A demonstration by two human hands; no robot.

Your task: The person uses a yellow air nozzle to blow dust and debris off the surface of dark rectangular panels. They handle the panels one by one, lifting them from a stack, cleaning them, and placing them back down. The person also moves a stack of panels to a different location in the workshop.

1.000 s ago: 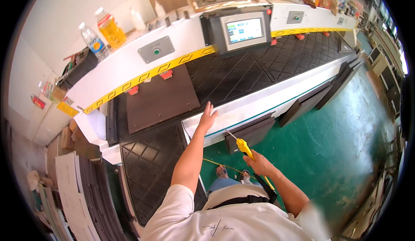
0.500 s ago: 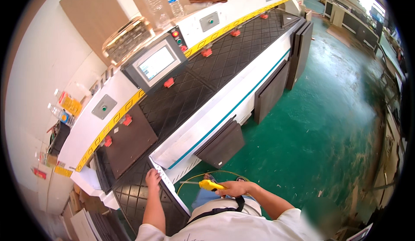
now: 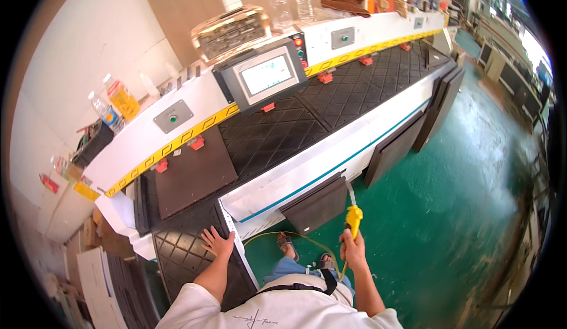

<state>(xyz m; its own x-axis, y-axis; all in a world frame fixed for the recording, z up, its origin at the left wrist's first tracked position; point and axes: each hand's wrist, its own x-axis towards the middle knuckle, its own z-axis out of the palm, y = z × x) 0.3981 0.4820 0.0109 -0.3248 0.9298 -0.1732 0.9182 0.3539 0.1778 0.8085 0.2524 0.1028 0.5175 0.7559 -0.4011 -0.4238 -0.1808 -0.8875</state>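
My right hand (image 3: pixel 352 250) is wrapped round a yellow air blow gun (image 3: pixel 354 215), held over the floor to the right of my body. Its thin nozzle points away from me, toward the dark panels at the machine's front. A yellow hose (image 3: pixel 271 233) loops near my feet. With fingers spread, my left hand (image 3: pixel 217 244) rests at the white edge of the black, grid-patterned machine bed (image 3: pixel 177 255) and holds nothing. A flat dark brown board (image 3: pixel 192 181) lies farther in on the bed, partly under the white and yellow beam with red clamps.
A control screen (image 3: pixel 266 76) juts from the beam (image 3: pixel 322 46). Bottles (image 3: pixel 303 0) and a brown cloth (image 3: pixel 347 3) stand or lie on top. Dark side panels (image 3: pixel 316 205) stick out at the machine's front. Boards (image 3: pixel 97 287) are stacked at lower left; green floor (image 3: pixel 437 228) lies right.
My right hand has swung the blow gun out to the right and forward, its nozzle turning from leftward to away from me. My left fingers have spread. The whole view has shifted.
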